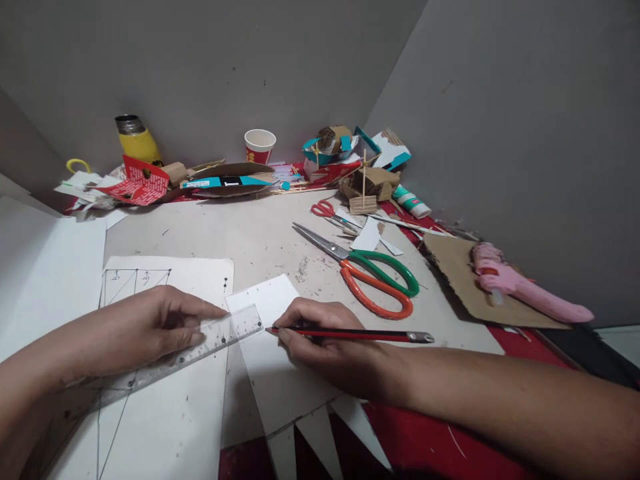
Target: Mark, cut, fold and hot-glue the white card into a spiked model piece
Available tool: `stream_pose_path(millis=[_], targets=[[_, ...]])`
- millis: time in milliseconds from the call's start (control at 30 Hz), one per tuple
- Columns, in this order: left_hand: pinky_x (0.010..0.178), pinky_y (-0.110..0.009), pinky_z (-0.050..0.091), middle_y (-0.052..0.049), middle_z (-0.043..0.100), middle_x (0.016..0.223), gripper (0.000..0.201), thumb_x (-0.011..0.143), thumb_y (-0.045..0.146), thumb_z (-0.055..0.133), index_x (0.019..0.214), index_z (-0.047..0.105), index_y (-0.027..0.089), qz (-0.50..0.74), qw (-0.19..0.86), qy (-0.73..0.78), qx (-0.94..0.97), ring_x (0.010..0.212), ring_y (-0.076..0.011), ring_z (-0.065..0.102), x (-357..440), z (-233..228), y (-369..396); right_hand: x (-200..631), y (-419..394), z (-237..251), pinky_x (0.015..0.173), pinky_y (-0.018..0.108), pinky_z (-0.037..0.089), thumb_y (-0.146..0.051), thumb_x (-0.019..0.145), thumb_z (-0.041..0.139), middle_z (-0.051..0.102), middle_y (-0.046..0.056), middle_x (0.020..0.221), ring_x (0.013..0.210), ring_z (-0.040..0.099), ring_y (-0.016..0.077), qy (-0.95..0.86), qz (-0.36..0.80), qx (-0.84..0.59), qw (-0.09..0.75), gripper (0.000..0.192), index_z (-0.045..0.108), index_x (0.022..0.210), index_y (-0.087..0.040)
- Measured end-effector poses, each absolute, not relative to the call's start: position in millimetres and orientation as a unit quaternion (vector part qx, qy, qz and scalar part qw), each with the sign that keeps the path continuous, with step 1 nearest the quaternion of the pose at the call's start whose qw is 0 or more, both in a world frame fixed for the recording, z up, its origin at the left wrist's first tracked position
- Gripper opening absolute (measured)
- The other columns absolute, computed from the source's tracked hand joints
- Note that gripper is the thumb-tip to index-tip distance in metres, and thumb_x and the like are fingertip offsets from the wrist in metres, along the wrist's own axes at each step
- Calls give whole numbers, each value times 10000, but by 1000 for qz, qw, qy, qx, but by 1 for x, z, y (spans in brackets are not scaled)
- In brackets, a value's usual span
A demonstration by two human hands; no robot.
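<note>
Head view: plain grey walls (200, 73) rise behind and to the right of the work area, meeting in a corner, with a few dark specks on the back one. Below them lies a pale board (200, 230), scuffed and pencil-smudged, with a red covering (420, 440) showing past its front, right and back edges. Bits of cut cardboard and paper crowd the far edge. On the left half of the board rests a white sheet (200, 280) ruled with dark lines; beside it is a smaller white piece (290, 400), pointed white strips at its near end. A brown cardboard square (445, 273) on the right bears a pink glue gun (530, 290). The left hand (145, 327) is spread, thumb and forefinger apart, pressing down a clear ruler (245, 321) that slants across the sheet and ends over the smaller piece. The right hand (327, 320) pinches a red and black pencil (370, 335), its point just beside the ruler's end. Beyond that hand lie large scissors (337, 249), blades nearly together. A yellow bottle (137, 145) and a paper cup (260, 143) stand at the back.
</note>
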State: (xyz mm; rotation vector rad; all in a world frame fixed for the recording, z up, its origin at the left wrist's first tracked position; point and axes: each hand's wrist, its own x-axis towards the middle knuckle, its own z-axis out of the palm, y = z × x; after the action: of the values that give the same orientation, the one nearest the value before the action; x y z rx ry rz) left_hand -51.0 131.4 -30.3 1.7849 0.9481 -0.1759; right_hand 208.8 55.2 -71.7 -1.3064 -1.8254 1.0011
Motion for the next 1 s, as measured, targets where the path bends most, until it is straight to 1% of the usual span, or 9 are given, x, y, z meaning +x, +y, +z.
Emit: stream_pose_path(millis=[100, 233, 433, 633, 767, 1000], targets=[[481, -211, 280, 56, 393, 639, 384, 925, 331, 482, 1284, 600, 261, -77, 528, 391, 750, 553, -112, 318, -51, -31, 131, 207, 56, -70, 513, 230, 405, -165, 794, 550, 593, -22, 620, 545, 490, 98, -698, 387, -502, 334, 104, 647, 760, -180], [483, -213, 287, 57, 398, 635, 394, 914, 341, 501, 1288, 600, 265, -83, 513, 403, 753, 556, -113, 325, -52, -31, 132, 206, 56, -71, 494, 225, 392, -165, 793, 545, 581, -24, 602, 529, 474, 95, -695, 386, -505, 335, 108, 645, 756, -177], [491, -216, 305, 52, 457, 636, 425, 881, 287, 529, 1298, 606, 269, -86, 502, 407, 758, 558, -112, 354, -50, -28, 132, 210, 54, -74, 514, 230, 406, -179, 809, 553, 612, -8, 639, 559, 503, 101, -695, 399, -505, 322, 102, 653, 795, -167], [491, -220, 278, 56, 436, 634, 428, 887, 259, 509, 1305, 601, 263, -99, 498, 402, 762, 557, -106, 322, -49, -24, 131, 212, 54, -75, 529, 227, 409, -186, 830, 561, 620, -7, 661, 575, 514, 103, -688, 416, -504, 314, 93, 652, 819, -167], [482, -222, 255, 68, 385, 608, 432, 886, 255, 507, 1309, 595, 273, -104, 501, 406, 757, 547, -107, 297, -50, -24, 130, 213, 53, -76, 542, 225, 412, -180, 835, 568, 616, -12, 666, 579, 513, 97, -695, 411, -498, 315, 86, 650, 812, -168], [479, -240, 245, 64, 381, 612, 436, 883, 261, 507, 1311, 592, 275, -107, 504, 407, 754, 544, -116, 274, -51, -25, 130, 212, 53, -77, 531, 223, 410, -188, 837, 577, 612, -14, 655, 574, 508, 93, -698, 408, -493, 320, 77, 647, 811, -168]])
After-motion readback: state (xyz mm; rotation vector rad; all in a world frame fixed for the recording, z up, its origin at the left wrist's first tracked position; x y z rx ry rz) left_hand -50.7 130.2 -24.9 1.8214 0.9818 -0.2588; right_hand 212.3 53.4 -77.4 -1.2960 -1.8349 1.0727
